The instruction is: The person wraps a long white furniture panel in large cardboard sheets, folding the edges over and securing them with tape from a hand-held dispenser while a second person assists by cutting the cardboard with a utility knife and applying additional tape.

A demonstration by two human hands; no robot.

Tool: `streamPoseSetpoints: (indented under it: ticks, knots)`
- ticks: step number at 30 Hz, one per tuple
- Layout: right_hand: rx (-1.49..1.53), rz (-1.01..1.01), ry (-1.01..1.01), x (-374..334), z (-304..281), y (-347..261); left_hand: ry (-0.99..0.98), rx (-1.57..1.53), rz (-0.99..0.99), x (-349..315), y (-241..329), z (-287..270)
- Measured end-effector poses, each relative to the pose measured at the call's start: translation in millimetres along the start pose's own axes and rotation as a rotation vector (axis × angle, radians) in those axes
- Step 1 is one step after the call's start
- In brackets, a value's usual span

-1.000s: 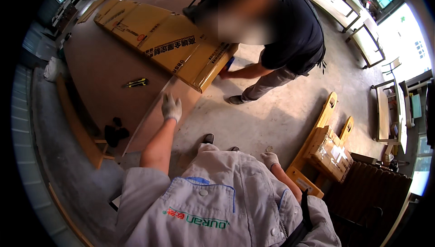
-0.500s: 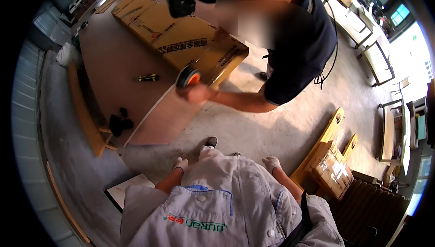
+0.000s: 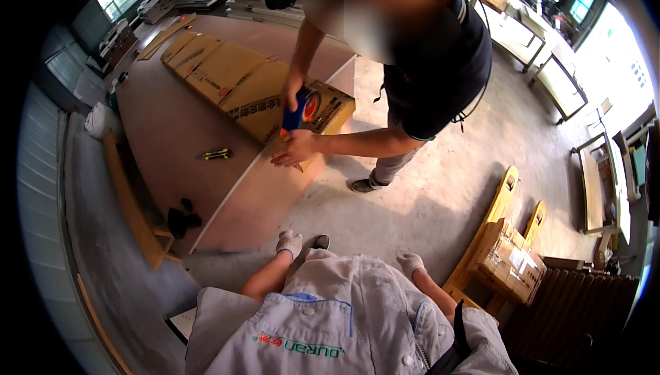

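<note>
My left hand point(image 3: 289, 244), in a pale work glove, hangs in front of my body near the table's close end, its fingers loosely extended and holding nothing. My right hand point(image 3: 410, 263), gloved too, hangs over the floor at my right side with relaxed fingers and nothing visible in it. Beyond them, a co-worker in a dark shirt point(image 3: 440, 52) leans over a long cardboard box point(image 3: 240, 79) on a pinkish-brown table point(image 3: 158, 120). That person has a blue tape dispenser point(image 3: 292, 118) with an orange-cored roll at the box's near end, one hand on it and the other beside it.
A yellow-and-black utility knife point(image 3: 216, 154) and a small black object point(image 3: 182, 221) lie on the table. To my right is a yellow pallet jack point(image 3: 489, 213) bearing a taped carton point(image 3: 512, 261). Workbenches point(image 3: 560, 90) line the right side.
The co-worker's tape dispenser has come upright against the box end, and a second hand now shows there. My left hand has risen slightly and moved right; the view has shifted.
</note>
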State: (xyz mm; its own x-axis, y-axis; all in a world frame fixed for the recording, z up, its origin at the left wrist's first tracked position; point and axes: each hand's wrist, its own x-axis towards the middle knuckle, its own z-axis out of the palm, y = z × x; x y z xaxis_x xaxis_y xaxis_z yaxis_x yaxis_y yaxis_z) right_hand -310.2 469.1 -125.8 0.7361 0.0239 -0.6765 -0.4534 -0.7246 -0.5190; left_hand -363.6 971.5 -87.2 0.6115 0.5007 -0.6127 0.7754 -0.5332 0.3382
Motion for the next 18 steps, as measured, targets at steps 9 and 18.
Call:
streamPoseSetpoints:
  ticks: [9,18]
  knots:
    - [-0.105,0.118,-0.01,-31.3,-9.0,55.2,0.154,-0.07,0.047,2.6,12.7,-0.6]
    - [-0.075,0.112,-0.049,-2.3,-7.8,51.9,0.379,-0.338,0.177,89.5,97.2,-65.5]
